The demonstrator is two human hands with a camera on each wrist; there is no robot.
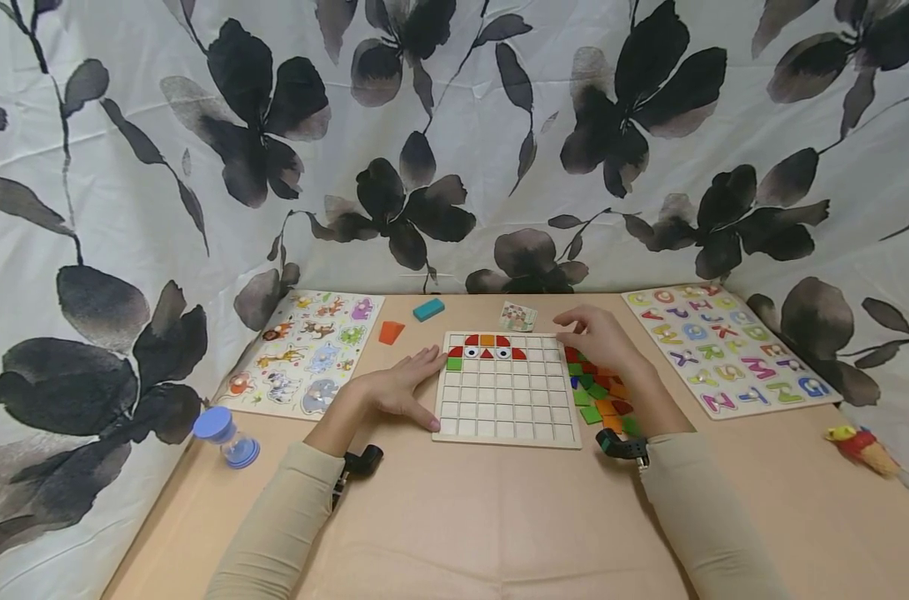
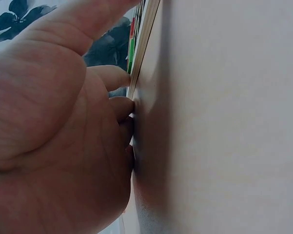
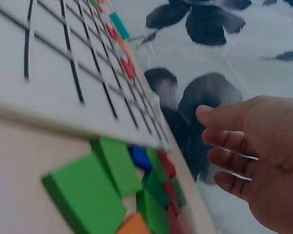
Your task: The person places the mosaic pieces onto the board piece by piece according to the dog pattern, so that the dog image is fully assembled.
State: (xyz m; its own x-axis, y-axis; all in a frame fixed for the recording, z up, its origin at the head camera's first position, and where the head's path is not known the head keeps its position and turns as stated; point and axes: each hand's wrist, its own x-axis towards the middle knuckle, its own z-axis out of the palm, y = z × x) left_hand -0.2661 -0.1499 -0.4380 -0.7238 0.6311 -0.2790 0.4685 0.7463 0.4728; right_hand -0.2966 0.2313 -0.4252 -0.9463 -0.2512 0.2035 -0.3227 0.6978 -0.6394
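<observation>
Grid board [image 1: 506, 400] flat on table — coloured tiles [image 1: 600, 392] heaped beside.

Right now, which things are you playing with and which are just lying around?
In use: grid board; tile pile; left hand resting at the board's edge; right hand over the pile.

Lying about: animal puzzle; letter puzzle; sand timer; teal block; orange tile; card; toy bird.

Tan table [image 1: 461, 517]: grid board [image 1: 506, 408], loose tiles [image 1: 600, 392], two puzzle boards, sand timer [image 1: 225, 435], teal block [image 1: 428, 309].
</observation>
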